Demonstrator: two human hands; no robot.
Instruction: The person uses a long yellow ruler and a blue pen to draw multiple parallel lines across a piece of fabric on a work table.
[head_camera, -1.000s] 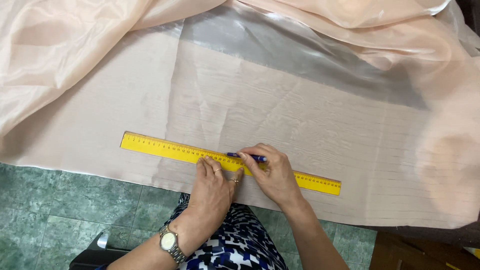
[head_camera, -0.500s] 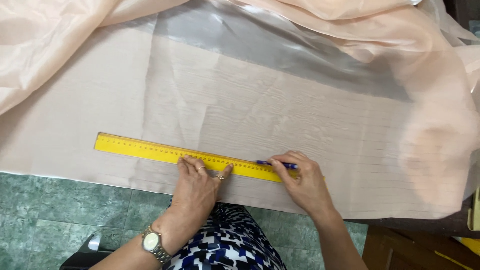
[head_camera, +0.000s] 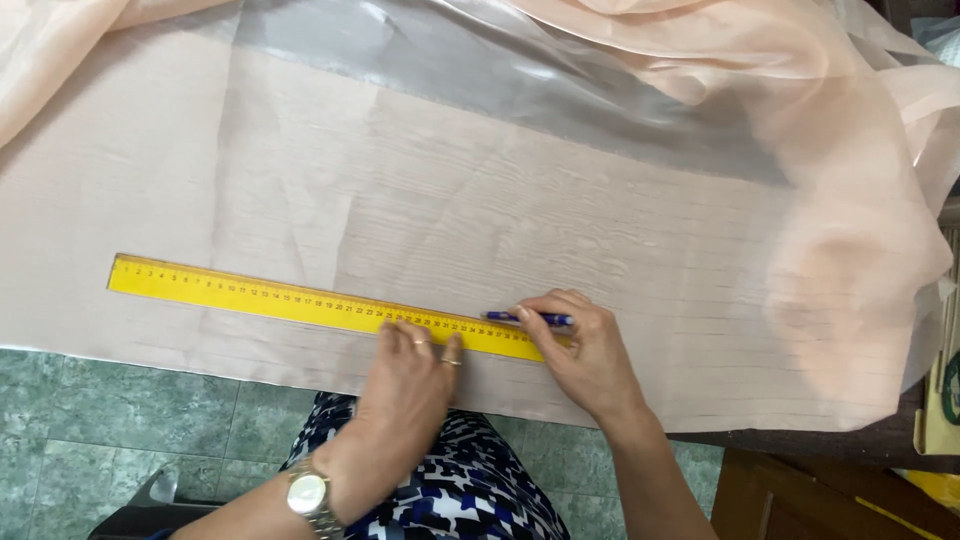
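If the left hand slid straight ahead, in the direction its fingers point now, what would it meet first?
The left hand already has its fingertips on the yellow ruler. Going straight on, it would cross the ruler, then meet only the flat peach sheer fabric. Nothing else seems to lie in that line.

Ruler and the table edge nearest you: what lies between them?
Only a bare strip of peach fabric between the ruler and that edge, apart from the left hand crossing it, in the head view.
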